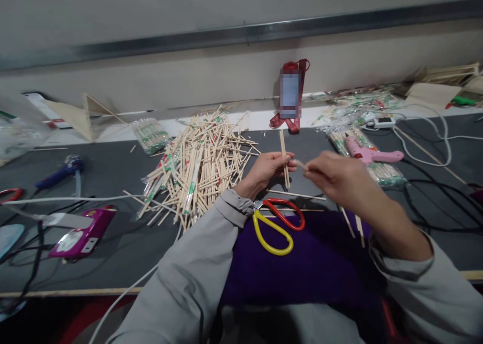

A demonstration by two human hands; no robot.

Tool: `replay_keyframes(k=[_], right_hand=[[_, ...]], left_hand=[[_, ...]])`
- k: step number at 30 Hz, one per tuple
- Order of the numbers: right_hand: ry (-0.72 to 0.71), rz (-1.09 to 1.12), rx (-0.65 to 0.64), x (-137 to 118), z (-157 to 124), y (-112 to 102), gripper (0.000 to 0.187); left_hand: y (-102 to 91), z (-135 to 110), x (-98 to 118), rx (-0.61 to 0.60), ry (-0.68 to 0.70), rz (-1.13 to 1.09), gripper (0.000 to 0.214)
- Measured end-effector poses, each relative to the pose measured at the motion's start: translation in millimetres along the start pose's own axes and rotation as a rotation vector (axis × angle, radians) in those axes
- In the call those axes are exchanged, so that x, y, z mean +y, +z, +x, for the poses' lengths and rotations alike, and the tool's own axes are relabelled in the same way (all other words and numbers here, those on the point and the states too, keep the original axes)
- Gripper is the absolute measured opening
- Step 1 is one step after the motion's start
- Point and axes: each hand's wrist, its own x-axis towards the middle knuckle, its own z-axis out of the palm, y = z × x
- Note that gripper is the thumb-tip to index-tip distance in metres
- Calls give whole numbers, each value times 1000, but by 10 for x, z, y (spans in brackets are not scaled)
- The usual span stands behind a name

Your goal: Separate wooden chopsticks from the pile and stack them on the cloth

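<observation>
My left hand [267,169] is closed around a few pale wooden sticks [284,150], held nearly upright in front of me. My right hand [332,175] is pinched and blurred by motion. A thin, pale strip-like thing [301,164] runs from its fingertips toward the left hand; its kind cannot be made out. Scissors [274,239] with one red and one yellow handle lie just below my left wrist. Loose sticks [296,195] lie between the hands and the purple cloth [302,278]. A large heap of wooden sticks [211,163] spreads to the left.
A pink glue gun [373,155] rests on bagged sticks [388,175] at right. A blue glue gun [62,173] and magenta box [83,233] lie left among cables. A phone [290,95] leans on a red bottle-like object by the wall. Wooden panels [86,115] stand behind.
</observation>
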Motion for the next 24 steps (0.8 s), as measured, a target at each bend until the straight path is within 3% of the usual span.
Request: replay_keyframes(k=[4, 7, 10, 13, 16, 20, 24], right_hand=[[41, -220, -464, -33, -40, 235, 23], [34, -113, -656, 49, -27, 382, 25], [58, 130, -580, 191, 3, 401, 22], [229, 302, -405, 324, 32, 396, 25], [378, 339, -314, 377, 40, 451, 31], [404, 365, -319, 338, 32, 566, 28], [353, 206, -371, 314, 33, 640, 28]], left_hand=[[9, -13, 23, 47, -8, -8, 22], [14, -17, 21, 63, 13, 8, 20], [16, -15, 10, 49, 49, 17, 19], [32, -14, 3, 23, 75, 11, 18], [55, -15, -5, 3, 107, -3, 19], [54, -7, -37, 13, 178, 89, 22], [10, 12, -78, 30, 262, 351, 22]])
